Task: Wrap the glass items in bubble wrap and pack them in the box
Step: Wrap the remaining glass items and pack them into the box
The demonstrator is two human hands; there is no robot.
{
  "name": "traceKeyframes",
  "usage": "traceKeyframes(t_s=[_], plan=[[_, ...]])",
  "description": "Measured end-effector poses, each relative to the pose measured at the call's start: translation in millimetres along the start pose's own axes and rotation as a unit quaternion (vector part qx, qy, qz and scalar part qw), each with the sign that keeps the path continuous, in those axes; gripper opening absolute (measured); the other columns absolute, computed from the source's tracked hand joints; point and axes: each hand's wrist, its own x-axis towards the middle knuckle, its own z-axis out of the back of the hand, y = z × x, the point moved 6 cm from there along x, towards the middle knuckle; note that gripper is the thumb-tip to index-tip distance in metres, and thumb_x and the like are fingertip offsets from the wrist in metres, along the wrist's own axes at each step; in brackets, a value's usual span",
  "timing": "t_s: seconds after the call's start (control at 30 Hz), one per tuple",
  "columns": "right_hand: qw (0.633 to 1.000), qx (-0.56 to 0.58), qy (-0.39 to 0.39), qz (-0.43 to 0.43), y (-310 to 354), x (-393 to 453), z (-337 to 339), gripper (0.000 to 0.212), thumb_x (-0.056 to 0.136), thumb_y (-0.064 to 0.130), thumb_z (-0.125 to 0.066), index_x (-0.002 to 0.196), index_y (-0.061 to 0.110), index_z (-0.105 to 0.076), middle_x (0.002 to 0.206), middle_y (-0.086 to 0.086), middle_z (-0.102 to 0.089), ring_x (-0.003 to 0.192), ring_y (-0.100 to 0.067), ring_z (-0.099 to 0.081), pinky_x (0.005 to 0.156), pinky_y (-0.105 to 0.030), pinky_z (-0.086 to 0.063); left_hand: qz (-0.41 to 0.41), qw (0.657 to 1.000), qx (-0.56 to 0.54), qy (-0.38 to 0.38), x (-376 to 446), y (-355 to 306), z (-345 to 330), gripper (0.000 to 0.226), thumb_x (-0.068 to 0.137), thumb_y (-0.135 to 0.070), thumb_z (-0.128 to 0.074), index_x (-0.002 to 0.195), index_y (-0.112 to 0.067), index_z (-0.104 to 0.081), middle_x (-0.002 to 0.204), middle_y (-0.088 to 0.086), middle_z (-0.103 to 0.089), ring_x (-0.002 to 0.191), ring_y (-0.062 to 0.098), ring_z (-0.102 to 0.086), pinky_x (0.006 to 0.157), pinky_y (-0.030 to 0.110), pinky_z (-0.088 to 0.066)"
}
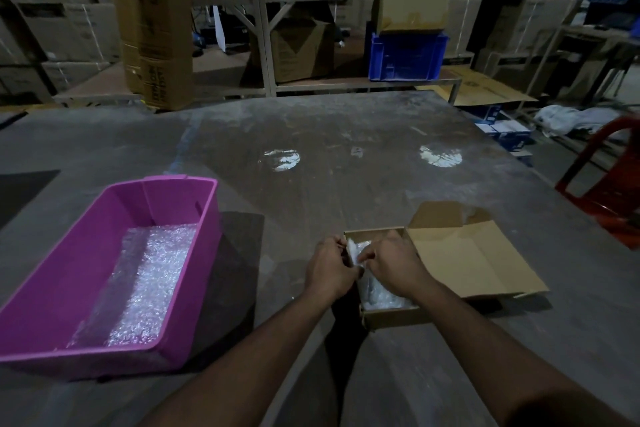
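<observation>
No legible text; only blurred, unreadable dark print on the tall cardboard carton (156, 24).

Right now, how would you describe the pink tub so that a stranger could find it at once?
On the grey table, look to the person's left, away from the cardboard box. There stands the pink tub, the only brightly coloured container on the table, with bubble wrap lying inside.

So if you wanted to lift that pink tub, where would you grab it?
Probably by the long rims of the pink tub, one hand per side, coming from above. It sits upright and open-topped on the table, its walls flare outward, and only loose bubble wrap lies inside, so the rims are free to hook.
</observation>
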Motion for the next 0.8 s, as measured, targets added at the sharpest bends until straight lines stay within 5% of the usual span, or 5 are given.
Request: traceKeyframes(t_s=[0.2, 0.3, 0.5, 0.8], plan=[[0.999, -0.027, 0.029, 0.021, 3, -4, -2, 0.030, 0.097, 0.027, -0.054, 0.112, 0.044, -0.073, 0.100, 0.008, -0.063, 0.108, -0.025, -0.049, 0.076, -0.032, -0.030, -0.058, 0.992, 0.106, 0.019, -6, -15, 4, 0.043, 0.077, -0.024, -0.077, 0.117, -0.035, -0.065, 0.121, 0.000, -0.062, 0.114, 0.020, -0.060, 0.094, 0.034, -0.052], [0.997, -0.030, 0.064, 0.022, 1, -3, 0, 0.036, 0.097, 0.020, -0.054, 0.120, 0.044, -0.070, 0.116, 0.010, -0.064, 0.115, -0.022, -0.042, 0.077, -0.032, -0.019, -0.066, 0.985, 0.157, 0.032, -6, -21, 4, 0.028, 0.084, -0.024, -0.069, 0.110, -0.031, -0.075, 0.117, 0.005, -0.065, 0.113, 0.023, -0.060, 0.086, 0.030, -0.051], [0.998, -0.055, 0.025, -0.022, -15, -1, 16, 0.037, 0.086, 0.034, -0.072, 0.122, 0.035, -0.066, 0.127, 0.008, -0.061, 0.126, -0.018, -0.046, 0.096, -0.037, -0.035, -0.071, 0.974, 0.213, -0.009, -5, -31, 8, 0.011, 0.084, -0.031, -0.063, 0.083, -0.024, -0.072, 0.094, 0.004, -0.070, 0.089, 0.026, -0.070, 0.073, 0.037, -0.058], [0.985, -0.168, 0.038, 0.020, -7, 10, 7, 0.027, 0.087, 0.043, -0.065, 0.111, 0.031, -0.067, 0.115, 0.007, -0.068, 0.117, -0.021, -0.054, 0.082, -0.037, -0.034, -0.128, 0.918, 0.374, -0.032, -1, -44, 0, 0.021, 0.100, -0.022, -0.053, 0.113, -0.020, -0.068, 0.117, 0.008, -0.064, 0.102, 0.028, -0.068, 0.075, 0.035, -0.049]])
